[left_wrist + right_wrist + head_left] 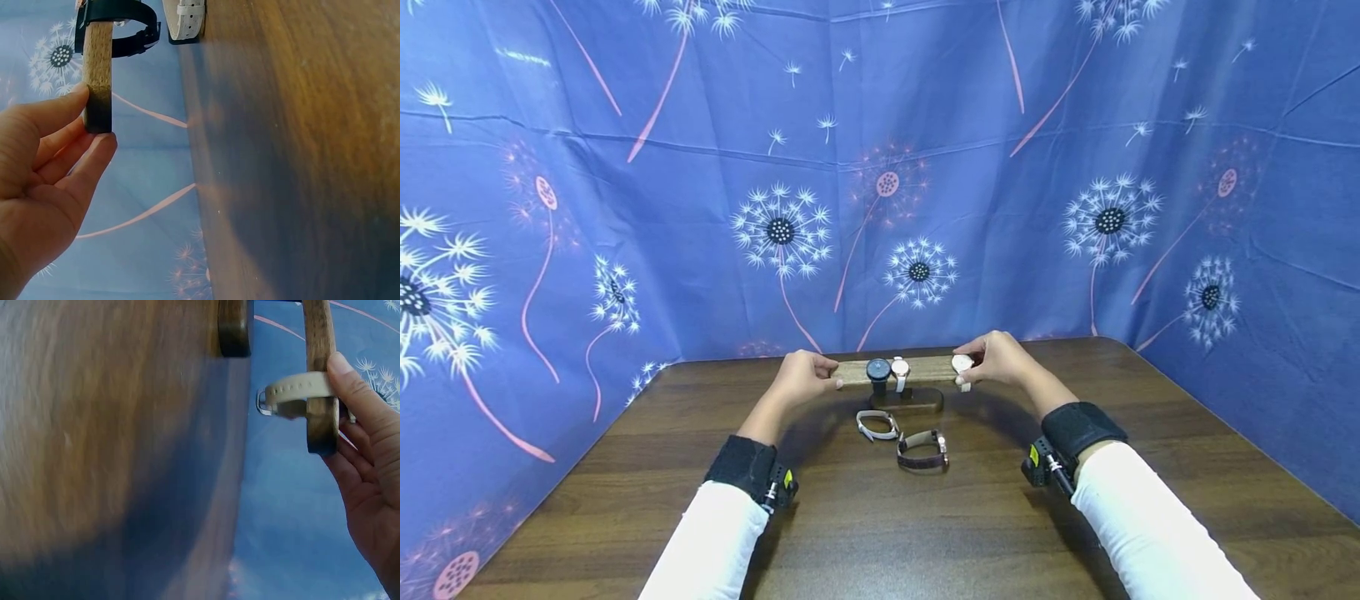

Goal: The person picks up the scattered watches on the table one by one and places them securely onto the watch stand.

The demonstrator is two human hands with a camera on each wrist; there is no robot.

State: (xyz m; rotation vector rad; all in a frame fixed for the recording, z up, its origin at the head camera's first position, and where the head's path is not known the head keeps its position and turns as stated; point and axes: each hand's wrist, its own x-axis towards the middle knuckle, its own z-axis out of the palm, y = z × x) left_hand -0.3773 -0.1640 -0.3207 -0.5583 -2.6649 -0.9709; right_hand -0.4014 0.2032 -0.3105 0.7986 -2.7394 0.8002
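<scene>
A wooden watch stand (pixel 925 367) has a crossbar above a dark rounded base (pixel 917 401). At its left end, my left hand (pixel 803 375) pinches the bar (pixel 98 69) between thumb and fingers. A black wristwatch (pixel 877 371) and a white-strapped wristwatch (pixel 900 368) hang near the bar's middle. My right hand (pixel 997 360) grips a pale-strapped wristwatch (pixel 962 363) looped round the bar's right end. Its buckled strap (pixel 297 387) shows in the right wrist view, with the thumb against strap and bar; the fingers are partly hidden behind.
On the brown wooden table (pixel 865 525), in front of the stand, lie a white-strapped watch (pixel 877 425) and a dark-strapped watch (pixel 922 450). A blue dandelion-print cloth (pixel 1000 208) hangs behind the table and at both sides.
</scene>
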